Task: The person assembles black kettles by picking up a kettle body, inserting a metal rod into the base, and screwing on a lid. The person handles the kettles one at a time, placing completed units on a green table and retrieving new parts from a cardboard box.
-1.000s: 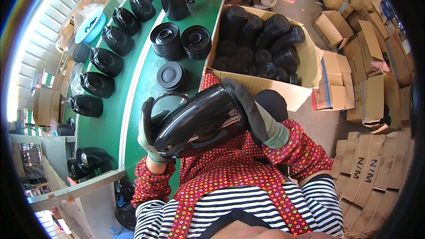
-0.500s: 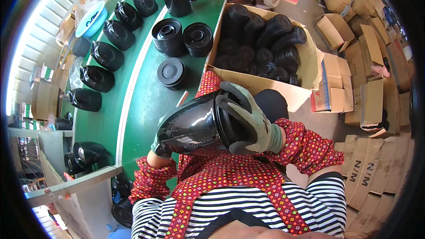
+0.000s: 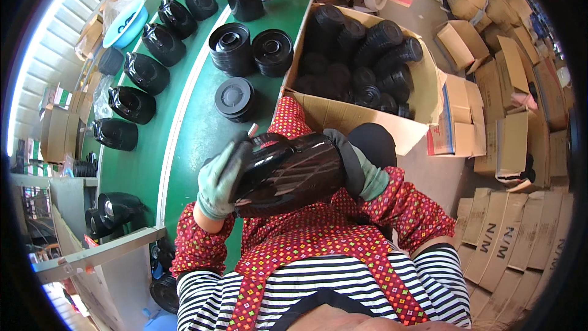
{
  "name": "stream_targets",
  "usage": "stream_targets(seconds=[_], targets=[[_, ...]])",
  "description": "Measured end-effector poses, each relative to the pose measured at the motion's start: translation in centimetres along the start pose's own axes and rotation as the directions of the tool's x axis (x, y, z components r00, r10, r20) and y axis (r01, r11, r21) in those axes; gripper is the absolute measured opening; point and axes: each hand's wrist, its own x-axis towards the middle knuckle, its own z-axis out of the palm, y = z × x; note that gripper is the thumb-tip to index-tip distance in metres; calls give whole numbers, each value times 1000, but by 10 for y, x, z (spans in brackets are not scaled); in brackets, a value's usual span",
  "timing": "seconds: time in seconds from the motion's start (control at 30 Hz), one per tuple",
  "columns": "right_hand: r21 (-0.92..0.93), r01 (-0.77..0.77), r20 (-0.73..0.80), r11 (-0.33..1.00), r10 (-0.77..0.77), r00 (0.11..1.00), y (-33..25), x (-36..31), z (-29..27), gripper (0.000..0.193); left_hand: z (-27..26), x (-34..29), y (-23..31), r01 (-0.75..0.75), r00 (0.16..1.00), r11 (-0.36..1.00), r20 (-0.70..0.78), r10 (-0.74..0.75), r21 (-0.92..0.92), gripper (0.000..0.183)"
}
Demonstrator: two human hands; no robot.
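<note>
Across my lap lies a glossy black jug (image 3: 294,173), held on its side between my two gloved hands. My left hand (image 3: 222,178), in a green-grey glove, is closed round the jug's left end. At the other end my right hand (image 3: 358,168), gloved alike, presses against the jug; most of its fingers are hidden behind it. Just beyond, on the green tabletop, sits a small stack of round black lids (image 3: 234,99), with taller stacks of black rings (image 3: 231,49) behind it.
Glossy black jugs (image 3: 147,73) stand in a row along the table's left side. An open carton (image 3: 355,110) of stacked black round parts is at the table's right edge. Flattened cartons (image 3: 508,239) lie at the right. A blue basin (image 3: 125,24) is at the far left.
The jug has turned, its open right end swinging out of sight. My left hand has come into view on its left end, and my right hand has slid lower behind the other end.
</note>
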Motion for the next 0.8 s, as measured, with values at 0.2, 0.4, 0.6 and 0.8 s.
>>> stream_targets(seconds=[0.2, 0.4, 0.6, 0.8], targets=[[-434, 202, 10, 878, -220, 976, -49, -33, 40, 91, 0, -6, 10, 458, 841, 606, 96, -532, -651, 84], [-549, 715, 298, 433, -699, 651, -37, -22, 43, 94, 28, -11, 8, 453, 778, 271, 228, -585, -849, 85], [252, -181, -35, 951, 196, 980, -42, -20, 37, 79, -25, 17, 29, 53, 996, 998, 66, -54, 15, 96], [-372, 692, 116, 618, -709, 696, -32, -29, 60, 71, 18, -10, 7, 500, 809, 412, 240, -537, -761, 88]])
